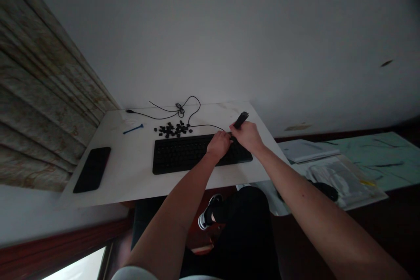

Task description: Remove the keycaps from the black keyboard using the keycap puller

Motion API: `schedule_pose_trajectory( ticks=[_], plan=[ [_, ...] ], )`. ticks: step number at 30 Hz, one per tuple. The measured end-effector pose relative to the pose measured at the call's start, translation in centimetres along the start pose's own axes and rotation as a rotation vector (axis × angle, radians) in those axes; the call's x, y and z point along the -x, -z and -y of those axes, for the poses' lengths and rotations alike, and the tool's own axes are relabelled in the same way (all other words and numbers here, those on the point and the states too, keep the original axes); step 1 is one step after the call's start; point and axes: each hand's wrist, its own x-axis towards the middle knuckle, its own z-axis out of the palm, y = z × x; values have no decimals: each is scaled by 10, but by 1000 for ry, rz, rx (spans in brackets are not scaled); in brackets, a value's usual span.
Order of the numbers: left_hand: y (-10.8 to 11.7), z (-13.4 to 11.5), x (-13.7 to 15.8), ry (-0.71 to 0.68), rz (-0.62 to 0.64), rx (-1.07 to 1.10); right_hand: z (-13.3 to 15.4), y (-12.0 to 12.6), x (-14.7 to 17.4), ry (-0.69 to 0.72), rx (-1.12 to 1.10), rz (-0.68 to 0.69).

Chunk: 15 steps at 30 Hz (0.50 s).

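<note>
A black keyboard (179, 153) lies on the white table. My left hand (219, 144) rests on its right part, fingers curled and pressed down near the upper edge; whether a small piece is under the fingertips is hidden. Close beside it, my right hand (248, 134) is closed around a thick black hand tool (242, 119). The tool tilts up and to the right, its upper end looks ragged, and its lower end is hidden by the hand. Behind the keyboard lies a loose pile of small black keycaps (170, 130).
A thin black cable (200, 107) loops along the back of the table (131, 157). To the left are a blue stick-like tool (133, 129) and a black phone (92, 169). Papers and plastic packaging (331, 177) lie on a lower surface at right. The wall stands right behind.
</note>
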Motion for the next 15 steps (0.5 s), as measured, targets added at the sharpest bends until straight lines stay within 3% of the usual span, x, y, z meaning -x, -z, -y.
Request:
schedule_pose_trajectory(
  ticks=[4,7,10,15],
  plan=[
    [5,0,2,14,-2,33,8,38,-33,-13,-211,-21],
    [10,0,4,51,-10,89,-4,45,-41,-126,-525,-81],
    [12,-1,5,91,-25,136,-35,25,-26,-300,-804,-162],
    [11,-1,3,129,-49,186,-93,-30,20,-584,-1137,-265]
  ],
)
